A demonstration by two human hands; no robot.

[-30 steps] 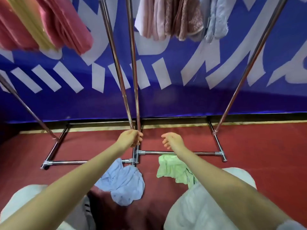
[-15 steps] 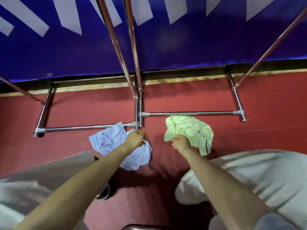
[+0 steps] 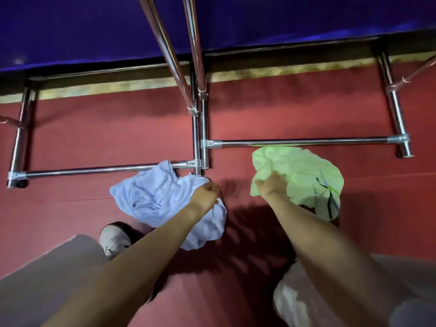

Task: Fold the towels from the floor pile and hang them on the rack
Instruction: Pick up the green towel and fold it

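Observation:
Two crumpled towels lie on the red floor in front of the chrome rack's base bars (image 3: 306, 142). The light blue towel (image 3: 151, 197) is on the left, partly over the left base bar (image 3: 82, 171). My left hand (image 3: 205, 197) is at its right edge, fingers curled and pinching the cloth. The light green towel (image 3: 304, 175) lies to the right, just below the right base bar. My right hand (image 3: 271, 188) grips its left edge. The rack's hanging rails are out of view.
Two slanted chrome uprights (image 3: 195, 55) rise from the middle where the racks meet. A blue banner (image 3: 283, 20) covers the wall behind. My shoe (image 3: 114, 240) and bent knees (image 3: 35, 291) are close below the towels.
My view has tilted down, so the hung towels are gone from sight. Both hands have dropped from near the uprights to the floor; each has taken hold of a towel.

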